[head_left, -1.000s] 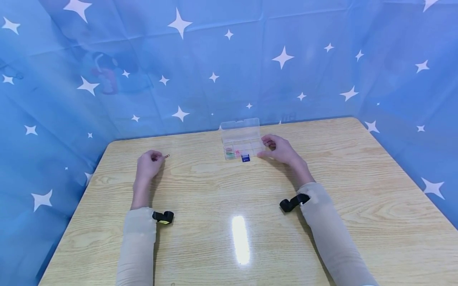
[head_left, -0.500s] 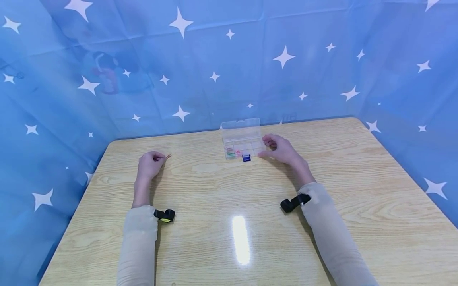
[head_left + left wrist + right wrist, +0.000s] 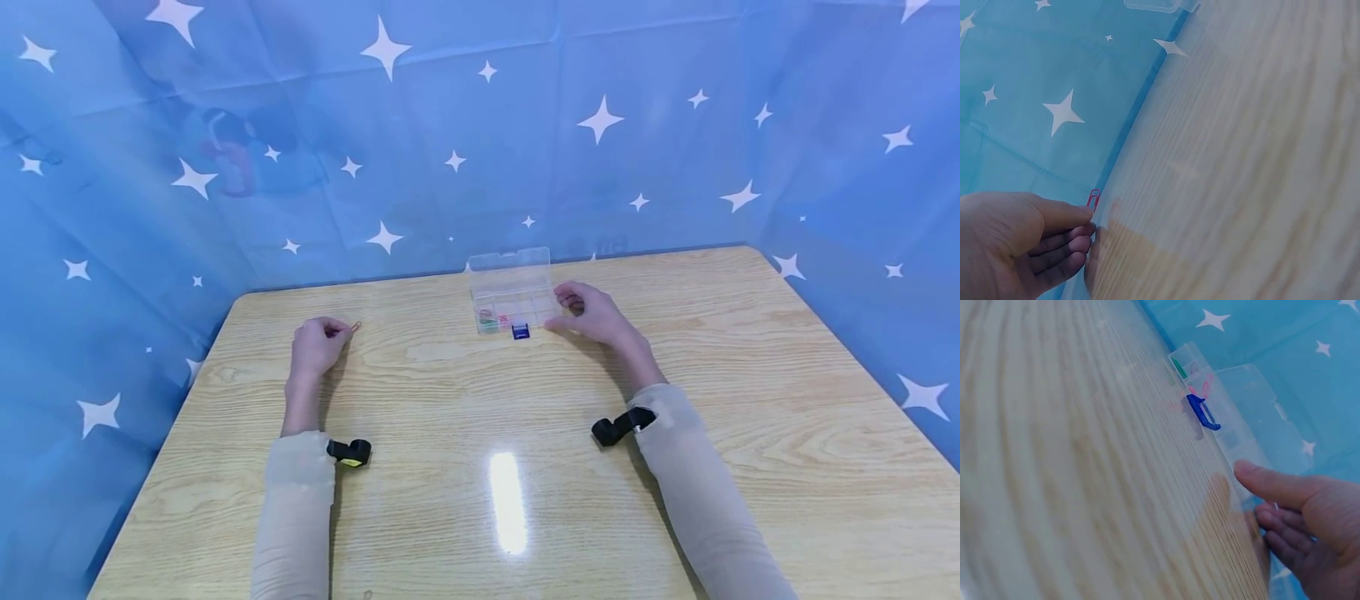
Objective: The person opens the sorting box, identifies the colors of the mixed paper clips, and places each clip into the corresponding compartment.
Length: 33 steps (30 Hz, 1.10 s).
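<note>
My left hand (image 3: 318, 343) pinches a small red paper clip (image 3: 1093, 199) between thumb and forefinger, low over the left side of the table. The clip's loop sticks up past the fingertips. Towards the back stands a clear plastic compartment box (image 3: 510, 272), its lid raised. Green pieces (image 3: 488, 322) and pink-red pieces (image 3: 503, 320) lie in separate front compartments; their exact kind is too small to tell. A blue latch (image 3: 1202, 414) juts from the box's front. My right hand (image 3: 596, 317) holds the box's right end, thumb at the front corner and the other fingers behind.
The wood-grain table (image 3: 427, 433) ends at a blue curtain (image 3: 420, 125) with white stars, just behind the box. A small ring-shaped thing (image 3: 367, 595) lies at the bottom edge of the head view. Light glares on the tabletop.
The paper clip has turned in my left fingers, from nearly level to tilted upward. My right hand keeps its place at the box. The head view has shifted slightly.
</note>
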### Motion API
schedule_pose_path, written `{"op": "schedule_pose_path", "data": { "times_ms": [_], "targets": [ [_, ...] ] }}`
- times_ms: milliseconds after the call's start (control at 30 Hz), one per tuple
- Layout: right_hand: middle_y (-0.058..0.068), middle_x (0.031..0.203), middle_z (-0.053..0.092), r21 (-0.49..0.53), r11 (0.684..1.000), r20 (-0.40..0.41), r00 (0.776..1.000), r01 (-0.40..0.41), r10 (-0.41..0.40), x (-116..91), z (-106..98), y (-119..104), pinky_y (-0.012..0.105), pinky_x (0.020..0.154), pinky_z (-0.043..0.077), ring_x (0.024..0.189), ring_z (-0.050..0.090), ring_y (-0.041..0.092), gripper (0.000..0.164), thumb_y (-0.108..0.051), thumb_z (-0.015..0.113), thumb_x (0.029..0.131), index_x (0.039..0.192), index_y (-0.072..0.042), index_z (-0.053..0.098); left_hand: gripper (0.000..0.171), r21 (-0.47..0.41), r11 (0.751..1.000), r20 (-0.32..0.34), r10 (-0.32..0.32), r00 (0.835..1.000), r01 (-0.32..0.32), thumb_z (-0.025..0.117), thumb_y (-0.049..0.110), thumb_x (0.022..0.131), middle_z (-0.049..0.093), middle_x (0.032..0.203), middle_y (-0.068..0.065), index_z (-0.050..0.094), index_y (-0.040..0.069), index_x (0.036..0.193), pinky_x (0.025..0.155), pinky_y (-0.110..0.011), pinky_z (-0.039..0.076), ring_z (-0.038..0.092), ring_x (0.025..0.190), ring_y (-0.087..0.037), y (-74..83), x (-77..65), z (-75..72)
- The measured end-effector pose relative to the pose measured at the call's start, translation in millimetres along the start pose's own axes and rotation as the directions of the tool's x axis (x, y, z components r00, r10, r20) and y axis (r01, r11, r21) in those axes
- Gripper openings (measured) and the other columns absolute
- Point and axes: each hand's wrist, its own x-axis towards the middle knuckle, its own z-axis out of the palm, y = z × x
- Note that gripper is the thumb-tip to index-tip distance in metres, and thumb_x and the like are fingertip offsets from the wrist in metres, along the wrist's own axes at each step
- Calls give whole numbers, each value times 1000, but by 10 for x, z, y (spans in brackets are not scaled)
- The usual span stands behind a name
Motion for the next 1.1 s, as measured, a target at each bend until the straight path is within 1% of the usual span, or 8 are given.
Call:
{"op": "schedule_pose_path", "data": {
  "times_ms": [133, 233, 467, 700, 800, 933, 1100],
  "targets": [
    [16, 133, 55, -3, 1000, -3, 1000, 0, 0, -5, -1, 1, 46, 108, 40, 123, 51, 32, 71, -27, 82, 88, 144, -1, 48, 26, 14, 1000, -14, 8, 1000, -7, 57, 15, 103, 68, 110, -24, 70, -5, 113, 81, -45, 51, 63, 97, -36, 58, -17, 7],
    [16, 133, 56, -9, 1000, -7, 1000, -2, 2, -10, -3, 4, 47, 108, 40, 122, 52, 32, 70, -26, 81, 88, 144, -1, 49, 25, 5, 1000, -16, 23, 1000, -23, 58, 14, 102, 68, 109, -24, 71, -5, 112, 83, -46, 52, 63, 98, -36, 106, -27, 28],
    [16, 132, 56, -15, 1000, -13, 1000, -1, 1, -13, -1, 0, 46, 107, 41, 122, 52, 32, 69, -26, 81, 88, 143, -1, 49, 23, -8, 997, -17, 76, 997, -77, 59, 12, 101, 69, 103, -22, 71, -5, 109, 75, -39, 50, 63, 91, -33, 203, -27, 117],
    [18, 132, 56, -16, 1000, -14, 1000, 11, -11, -2, 9, -2, 48, 107, 40, 122, 51, 33, 68, -25, 81, 88, 143, 0, 49, 24, -41, 991, 14, 130, 991, -129, 58, 11, 101, 69, 101, -22, 71, -7, 111, 67, -32, 48, 63, 85, -30, 330, -27, 199],
    [18, 133, 56, -21, 1000, -14, 1000, 9, -9, 2, 10, -1, 48, 107, 40, 122, 52, 33, 68, -25, 81, 89, 143, 0, 49, 25, -47, 988, 28, 145, 989, -144, 57, 12, 102, 69, 102, -21, 71, -6, 111, 68, -32, 49, 64, 87, -31, 379, -25, 241],
    [17, 132, 56, -21, 1000, -11, 1000, 5, -6, -1, 7, -9, 47, 107, 41, 121, 52, 32, 69, -25, 81, 88, 143, 0, 49, 24, -82, 986, 37, 148, 988, -145, 57, 12, 103, 69, 103, -21, 71, -6, 111, 71, -34, 50, 64, 90, -31, 463, -30, 289],
    [17, 132, 56, -20, 1000, -14, 1000, 3, -3, -3, 5, -7, 47, 107, 40, 121, 52, 32, 69, -25, 82, 88, 143, 0, 49, 24, -123, 982, 57, 149, 987, -141, 57, 14, 103, 68, 102, -20, 70, -5, 112, 67, -31, 49, 63, 88, -29, 572, -30, 353]
  ]
}}
